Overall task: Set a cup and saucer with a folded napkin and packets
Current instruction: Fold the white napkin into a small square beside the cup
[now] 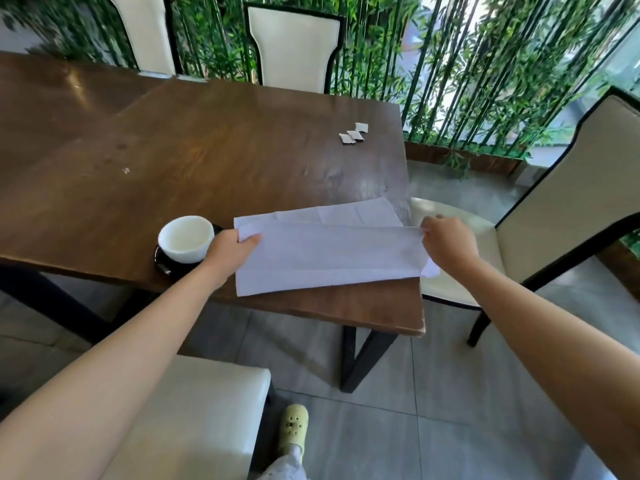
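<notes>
A white napkin point(329, 251) lies spread across the near right corner of the wooden table point(207, 161), with its near flap folded up over the middle. My left hand point(228, 252) pinches the flap's left end, and my right hand point(448, 242) pinches its right end at the table's edge. Just left of my left hand, a white cup point(187, 239) sits empty on a black saucer point(162, 263). Three small white packets point(353, 134) lie together near the far right edge.
White chairs with black frames surround the table: one to the right point(561, 188), one below me point(194, 410), two at the far side point(294, 46). A green bamboo screen point(467, 81) runs behind. My foot in a pale shoe point(293, 426) stands on the grey tiled floor.
</notes>
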### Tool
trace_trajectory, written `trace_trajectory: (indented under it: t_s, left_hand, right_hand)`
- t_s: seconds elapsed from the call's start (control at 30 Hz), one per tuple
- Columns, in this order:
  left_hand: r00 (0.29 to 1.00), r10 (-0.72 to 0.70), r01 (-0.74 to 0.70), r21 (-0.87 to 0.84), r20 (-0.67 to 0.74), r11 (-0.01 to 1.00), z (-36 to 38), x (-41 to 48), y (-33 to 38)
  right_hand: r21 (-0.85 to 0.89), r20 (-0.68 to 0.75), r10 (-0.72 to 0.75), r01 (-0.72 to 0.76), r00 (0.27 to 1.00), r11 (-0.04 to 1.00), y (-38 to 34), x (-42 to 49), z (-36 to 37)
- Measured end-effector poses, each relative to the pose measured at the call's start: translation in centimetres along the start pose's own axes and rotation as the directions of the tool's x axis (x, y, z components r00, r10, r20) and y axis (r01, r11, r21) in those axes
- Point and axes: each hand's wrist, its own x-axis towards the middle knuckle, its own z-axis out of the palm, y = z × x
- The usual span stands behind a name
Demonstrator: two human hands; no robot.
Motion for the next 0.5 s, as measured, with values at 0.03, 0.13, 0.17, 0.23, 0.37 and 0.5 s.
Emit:
trace_trajectory:
  t_s: [0.03, 0.13, 0.17, 0.23, 0.37, 0.5]
  left_hand:
    - [1.0, -0.011, 0.011, 0.003, -0.02, 1.0, 0.1, 1.2, 0.1]
    - [0.996, -0.05, 0.05, 0.0, -0.077, 0.999, 0.5, 5.3, 0.2]
    - [0.993, -0.074, 0.075, 0.006, -0.087, 0.997, 0.6, 6.6, 0.2]
    - [0.986, -0.133, 0.137, 0.035, -0.098, 0.99, 1.0, 9.2, 0.0]
    - [0.966, -0.229, 0.241, 0.103, -0.119, 0.965, 2.0, 13.0, -0.4]
    - [0.939, -0.322, 0.339, 0.154, -0.121, 0.928, 2.7, 15.2, -1.3]
  right_hand:
    - [-0.009, 0.01, 0.005, -0.005, 1.0, 1.0, -0.1, 1.5, 0.1]
    - [-0.058, 0.101, 0.013, -0.007, 0.995, 0.998, -0.4, 5.9, 1.1]
    - [-0.089, 0.15, 0.013, 0.001, 0.989, 0.996, -0.5, 7.3, 1.4]
    - [-0.132, 0.252, 0.032, 0.002, 0.967, 0.991, -0.7, 9.9, 2.2]
    - [-0.168, 0.433, 0.11, -0.041, 0.894, 0.985, -1.5, 13.8, 2.6]
    - [-0.117, 0.596, 0.159, -0.111, 0.787, 0.987, -2.2, 17.2, 2.8]
